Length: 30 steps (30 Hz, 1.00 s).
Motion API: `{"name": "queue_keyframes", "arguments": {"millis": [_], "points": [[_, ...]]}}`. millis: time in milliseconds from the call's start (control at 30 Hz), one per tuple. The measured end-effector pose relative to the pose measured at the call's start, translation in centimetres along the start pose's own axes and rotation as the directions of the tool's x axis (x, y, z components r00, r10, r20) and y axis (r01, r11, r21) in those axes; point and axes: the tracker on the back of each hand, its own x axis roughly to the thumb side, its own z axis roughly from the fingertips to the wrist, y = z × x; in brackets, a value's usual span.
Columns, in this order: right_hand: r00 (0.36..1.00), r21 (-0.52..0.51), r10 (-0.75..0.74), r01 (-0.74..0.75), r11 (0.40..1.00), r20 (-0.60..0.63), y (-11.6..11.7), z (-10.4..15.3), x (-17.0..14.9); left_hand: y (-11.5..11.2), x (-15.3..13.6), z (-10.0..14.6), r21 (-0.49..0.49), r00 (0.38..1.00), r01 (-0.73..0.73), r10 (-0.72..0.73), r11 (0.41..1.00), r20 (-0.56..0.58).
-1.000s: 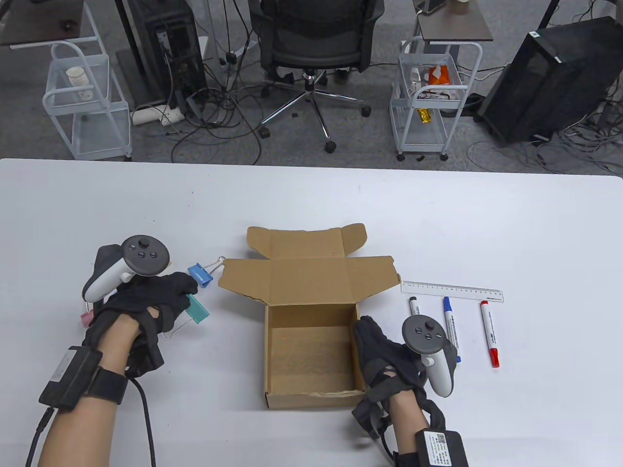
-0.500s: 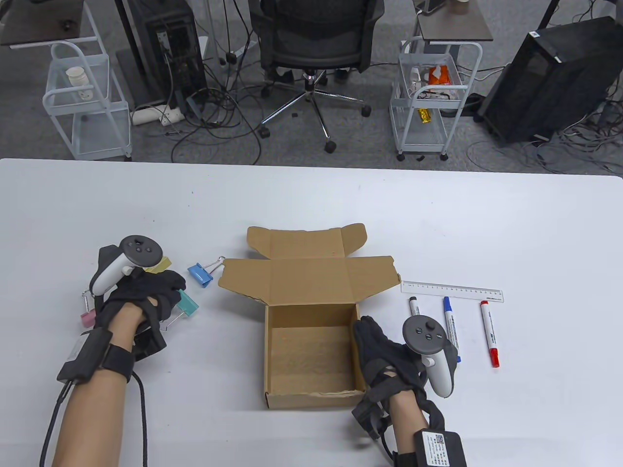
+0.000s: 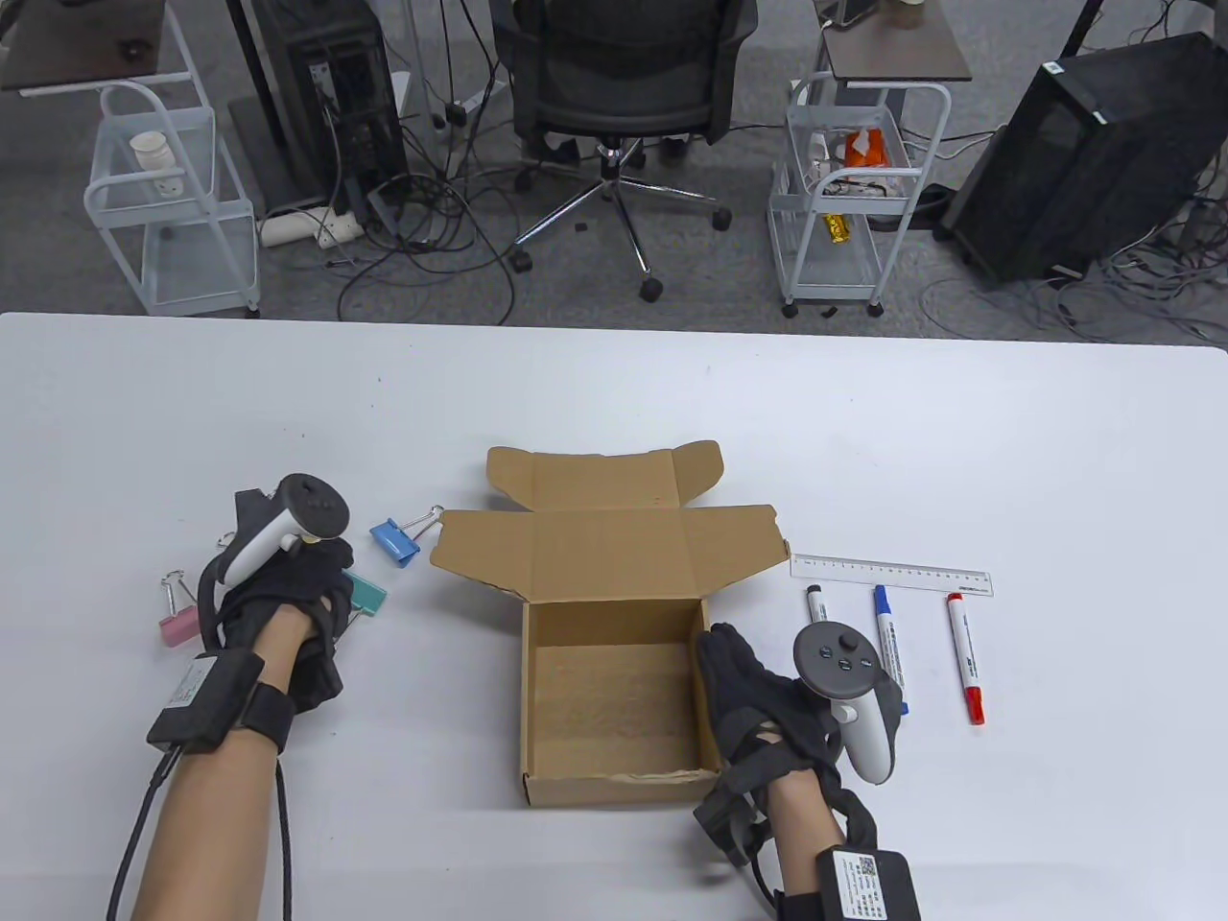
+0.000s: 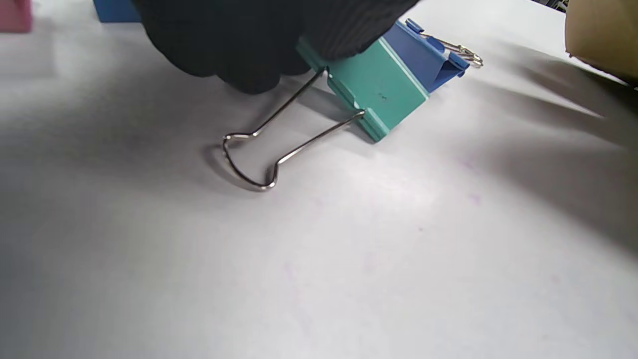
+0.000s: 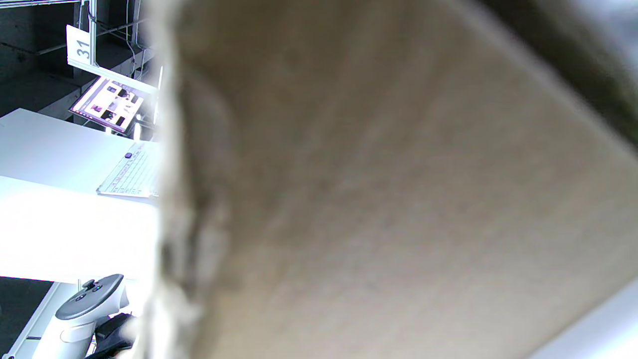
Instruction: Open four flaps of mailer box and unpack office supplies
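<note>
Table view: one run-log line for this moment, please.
mailer box: open, empty | left hand: on teal binder clip | right hand: on box wall | markers, ruler: out

Office chair [image 3: 619,91], two wire carts [image 3: 844,192] behind.

Your mailer box [image 3: 614,672] is sitting open at the table's [image 3: 614,403] middle, its flaps [image 3: 604,537] lying spread behind it. Your right hand [image 3: 767,705] is resting against its right wall. Right of that, three markers [image 3: 887,648] are lying side by side, a ruler [image 3: 892,576] lying just behind them. Left of the box, four binder clips [image 3: 395,539] are lying near one another, your left hand [image 3: 283,600] pressing down on one binder clip [image 4: 376,92].
</note>
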Motion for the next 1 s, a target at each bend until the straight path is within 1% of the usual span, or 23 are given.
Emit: {"name": "queue_keyframes", "arguments": {"millis": [100, 167, 300, 367, 467, 567, 700, 1000], "points": [[1.000, -0.001, 0.001, -0.001, 1.000, 0.000, 0.0, 0.0, 0.0, -0.2, 0.6, 0.4, 0.008, 1.000, 0.024, -0.025, 1.000, 0.014], [1.000, -0.001, 0.002, -0.002, 1.000, 0.000, 0.0, 0.0, 0.0, -0.3, 0.9, 0.7, 0.030, 0.998, 0.059, -0.060, 0.998, 0.017], [1.000, -0.002, 0.005, -0.005, 1.000, 0.000, 0.0, 0.0, 0.0, -0.4, 1.3, 1.3, 0.041, 0.993, 0.119, -0.120, 0.992, 0.016], [1.000, -0.002, 0.005, -0.005, 1.000, 0.000, 0.0, 0.0, 0.0, -0.3, 1.2, 1.6, 0.054, 0.994, 0.099, -0.101, 0.994, 0.040], [1.000, -0.001, 0.005, -0.005, 1.000, 0.000, 0.0, 0.0, 0.0, -0.5, 0.9, 2.3, 0.064, 0.993, 0.001, -0.009, 0.998, 0.116], [1.000, 0.000, 0.005, -0.005, 1.000, 0.000, 0.0, 0.0, 0.0, -0.7, 0.8, 3.1, 0.066, 0.982, -0.053, 0.040, 0.996, 0.184], [1.000, -0.001, 0.005, -0.005, 1.000, 0.000, 0.0, 0.0, 0.0, -0.9, 1.0, 4.2, 0.077, 0.971, -0.076, 0.056, 0.994, 0.234], [1.000, -0.001, 0.005, -0.005, 1.000, 0.000, 0.0, 0.0, 0.0, -1.4, 2.1, 8.0, 0.135, 0.942, -0.079, 0.030, 0.988, 0.333]]}}
